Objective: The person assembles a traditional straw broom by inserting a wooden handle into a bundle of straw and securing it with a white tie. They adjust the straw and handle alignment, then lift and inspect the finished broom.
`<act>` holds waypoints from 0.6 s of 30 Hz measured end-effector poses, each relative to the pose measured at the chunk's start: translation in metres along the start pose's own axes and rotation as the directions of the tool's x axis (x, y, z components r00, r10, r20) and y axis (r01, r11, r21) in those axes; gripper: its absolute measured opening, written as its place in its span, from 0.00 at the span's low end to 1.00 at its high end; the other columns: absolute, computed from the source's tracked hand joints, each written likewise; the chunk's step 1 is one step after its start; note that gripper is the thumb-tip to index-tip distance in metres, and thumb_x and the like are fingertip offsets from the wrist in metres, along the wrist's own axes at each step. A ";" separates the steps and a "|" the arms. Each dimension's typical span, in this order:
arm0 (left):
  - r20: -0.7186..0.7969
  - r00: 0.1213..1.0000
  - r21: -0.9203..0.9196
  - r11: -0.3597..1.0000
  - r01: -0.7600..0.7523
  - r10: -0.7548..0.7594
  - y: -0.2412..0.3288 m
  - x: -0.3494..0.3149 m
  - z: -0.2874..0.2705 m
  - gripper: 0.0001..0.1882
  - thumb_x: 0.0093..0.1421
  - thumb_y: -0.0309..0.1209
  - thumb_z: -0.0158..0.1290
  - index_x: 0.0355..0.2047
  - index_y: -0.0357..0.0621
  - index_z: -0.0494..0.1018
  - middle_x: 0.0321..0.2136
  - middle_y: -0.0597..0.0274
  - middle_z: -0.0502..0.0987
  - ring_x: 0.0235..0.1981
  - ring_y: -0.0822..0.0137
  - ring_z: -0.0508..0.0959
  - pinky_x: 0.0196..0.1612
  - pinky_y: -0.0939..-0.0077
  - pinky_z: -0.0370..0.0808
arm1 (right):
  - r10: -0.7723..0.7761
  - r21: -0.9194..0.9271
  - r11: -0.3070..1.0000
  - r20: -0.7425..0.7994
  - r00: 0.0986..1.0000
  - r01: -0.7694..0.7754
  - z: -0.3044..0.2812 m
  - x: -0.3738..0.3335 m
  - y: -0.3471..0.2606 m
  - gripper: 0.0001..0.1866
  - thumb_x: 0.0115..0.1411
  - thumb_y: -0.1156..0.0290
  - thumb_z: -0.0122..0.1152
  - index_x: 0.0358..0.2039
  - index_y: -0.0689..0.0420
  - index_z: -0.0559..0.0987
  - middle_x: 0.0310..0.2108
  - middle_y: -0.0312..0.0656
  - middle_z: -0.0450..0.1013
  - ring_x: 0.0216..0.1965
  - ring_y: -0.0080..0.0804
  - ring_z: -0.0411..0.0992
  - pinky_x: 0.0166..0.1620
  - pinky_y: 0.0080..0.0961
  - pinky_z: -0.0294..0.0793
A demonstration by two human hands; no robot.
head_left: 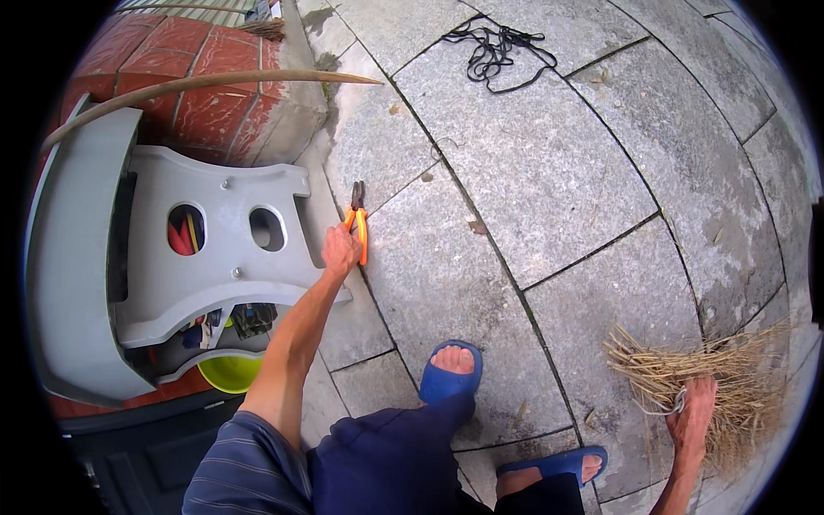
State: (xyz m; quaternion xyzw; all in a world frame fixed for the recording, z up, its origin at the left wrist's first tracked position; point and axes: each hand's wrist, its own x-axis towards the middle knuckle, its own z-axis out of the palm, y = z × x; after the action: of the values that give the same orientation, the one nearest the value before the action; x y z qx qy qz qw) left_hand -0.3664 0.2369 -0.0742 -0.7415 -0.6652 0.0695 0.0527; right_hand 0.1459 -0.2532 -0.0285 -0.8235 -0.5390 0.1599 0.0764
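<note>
My left hand (341,250) is closed on a pair of pliers (361,233) with orange handles and dark jaws pointing away from me. It is beside the grey plastic stool, low over the paving. Far to the right, my right hand (693,414) grips a bundle of dry straw-coloured twigs (665,359), like a broom head. A loop of light wire (661,408) sticks out from the bundle next to my fingers. Part of that hand's grip is hidden by the twigs.
On the left stands the grey plastic stool (172,266), a lime-green bowl (230,373) under it. A long wooden stick (206,80) crosses red tiled steps (215,120). Tangled black cord (498,53) lies on the grey stone paving (532,189). My feet wear blue slippers (448,382).
</note>
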 end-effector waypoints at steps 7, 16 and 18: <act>-0.320 0.778 0.511 0.790 -0.339 0.540 0.005 0.102 -0.117 0.25 0.49 0.25 0.53 0.50 0.41 0.66 0.44 0.52 0.69 0.50 0.52 0.69 0.48 0.55 0.68 | 0.055 -0.009 0.999 0.170 0.984 -0.054 -0.002 -0.006 0.010 0.21 0.37 0.81 0.56 0.37 0.67 0.74 0.43 0.57 0.69 0.50 0.57 0.64 0.58 0.49 0.60; -0.245 0.633 0.913 0.394 -0.104 0.734 0.008 0.217 -0.330 0.29 0.56 0.35 0.50 0.58 0.39 0.62 0.47 0.50 0.70 0.52 0.54 0.69 0.57 0.50 0.62 | 0.129 -0.058 0.991 0.139 0.982 -0.122 0.010 -0.029 0.024 0.26 0.33 0.79 0.62 0.39 0.63 0.76 0.45 0.53 0.71 0.50 0.52 0.65 0.56 0.45 0.61; -0.182 0.710 0.934 0.346 -0.092 0.681 -0.018 0.235 -0.364 0.25 0.57 0.34 0.49 0.55 0.40 0.65 0.42 0.53 0.73 0.47 0.57 0.71 0.56 0.52 0.64 | 0.195 -0.055 0.981 0.233 0.953 -0.187 0.011 -0.030 0.021 0.25 0.33 0.80 0.63 0.39 0.63 0.76 0.45 0.54 0.71 0.52 0.52 0.65 0.56 0.45 0.61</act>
State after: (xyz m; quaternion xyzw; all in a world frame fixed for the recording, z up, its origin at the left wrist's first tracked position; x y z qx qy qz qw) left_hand -0.2961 0.4772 0.2794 -0.7300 -0.2741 0.1960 0.5946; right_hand 0.1490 -0.2897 -0.0398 -0.8477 -0.4647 0.2552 -0.0175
